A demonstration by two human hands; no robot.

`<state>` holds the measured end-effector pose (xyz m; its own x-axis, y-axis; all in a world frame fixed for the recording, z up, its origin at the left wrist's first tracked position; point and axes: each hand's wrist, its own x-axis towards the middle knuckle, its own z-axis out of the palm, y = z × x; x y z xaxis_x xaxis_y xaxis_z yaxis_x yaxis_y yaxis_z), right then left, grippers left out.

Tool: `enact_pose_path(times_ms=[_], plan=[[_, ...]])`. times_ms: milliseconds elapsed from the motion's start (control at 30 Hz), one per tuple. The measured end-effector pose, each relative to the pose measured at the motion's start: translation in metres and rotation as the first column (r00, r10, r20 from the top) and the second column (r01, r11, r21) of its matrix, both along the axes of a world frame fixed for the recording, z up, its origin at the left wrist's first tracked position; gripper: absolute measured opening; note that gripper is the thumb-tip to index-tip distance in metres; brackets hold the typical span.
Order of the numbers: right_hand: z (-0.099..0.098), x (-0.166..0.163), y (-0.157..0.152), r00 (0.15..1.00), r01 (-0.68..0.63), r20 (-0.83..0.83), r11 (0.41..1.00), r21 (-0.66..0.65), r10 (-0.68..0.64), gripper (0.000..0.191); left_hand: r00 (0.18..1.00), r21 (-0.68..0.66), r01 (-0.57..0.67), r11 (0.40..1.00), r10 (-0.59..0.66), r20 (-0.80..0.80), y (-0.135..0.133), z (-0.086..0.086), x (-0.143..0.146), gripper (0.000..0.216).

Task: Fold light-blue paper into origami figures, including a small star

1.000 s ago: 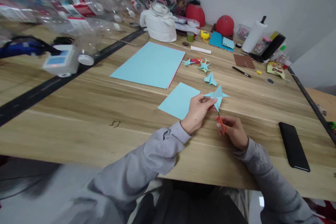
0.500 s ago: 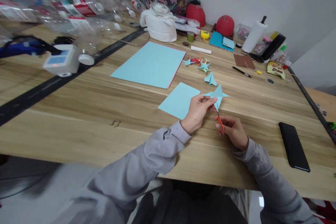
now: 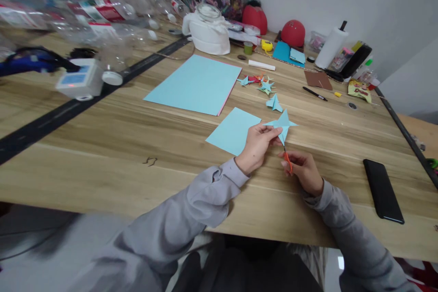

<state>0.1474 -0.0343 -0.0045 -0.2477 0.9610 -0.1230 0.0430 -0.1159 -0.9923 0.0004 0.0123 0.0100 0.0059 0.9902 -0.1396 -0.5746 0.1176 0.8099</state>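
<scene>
Between the thumb and fingers of my left hand (image 3: 259,143) is a light-blue folded paper star (image 3: 284,122), its points spread outward. My right hand (image 3: 304,169) grips small orange-handled scissors (image 3: 288,163), and their dark blades meet the star's lowest point. Just beyond the star lies another light-blue folded paper piece (image 3: 274,103). A small light-blue sheet (image 3: 232,131) rests flat beside my left hand, partly covered by it. Farther back are several finished-looking paper stars (image 3: 266,85) in blue and red.
A large blue sheet (image 3: 198,83) lies left of the stars. To the right are a black phone (image 3: 383,190), a pen (image 3: 315,93) and brown paper (image 3: 318,80). Plastic bottles (image 3: 102,9) crowd the back left, near a white box (image 3: 81,80) with a cable.
Almost nothing differs. The paper star has shifted very slightly to the left in my left hand, and the scissors stay at its lower point.
</scene>
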Motion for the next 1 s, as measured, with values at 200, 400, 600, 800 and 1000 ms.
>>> enact_pose_path(times_ms=[200, 400, 600, 800, 1000], plan=[[0.0009, 0.0000, 0.0000, 1.000, -0.015, 0.020, 1.000, 0.024, 0.015, 0.038, 1.000, 0.001, -0.002, 1.000, 0.002, -0.001, -0.0012, 0.0015, 0.0003, 0.040], [0.0018, -0.0007, 0.0003, 0.999, -0.031, 0.020, 0.999, 0.034, 0.030, 0.040, 1.000, 0.006, 0.007, 1.000, -0.008, 0.010, -0.0008, 0.0002, 0.0005, 0.037], [0.0035, -0.0013, 0.0007, 0.998, -0.023, 0.052, 0.999, 0.046, 0.021, 0.038, 1.000, -0.001, 0.005, 1.000, -0.005, 0.013, -0.0005, -0.0011, 0.0007, 0.036], [0.0025, -0.0020, 0.0003, 0.999, -0.010, 0.049, 1.000, 0.027, 0.008, 0.035, 1.000, 0.006, -0.004, 1.000, 0.004, 0.023, 0.0009, -0.0010, -0.0009, 0.040], [0.0046, 0.0048, -0.0009, 0.990, 0.117, 0.067, 0.991, 0.063, -0.121, 0.044, 0.994, 0.026, -0.059, 0.998, 0.056, 0.090, 0.0077, -0.0001, -0.0079, 0.042]])
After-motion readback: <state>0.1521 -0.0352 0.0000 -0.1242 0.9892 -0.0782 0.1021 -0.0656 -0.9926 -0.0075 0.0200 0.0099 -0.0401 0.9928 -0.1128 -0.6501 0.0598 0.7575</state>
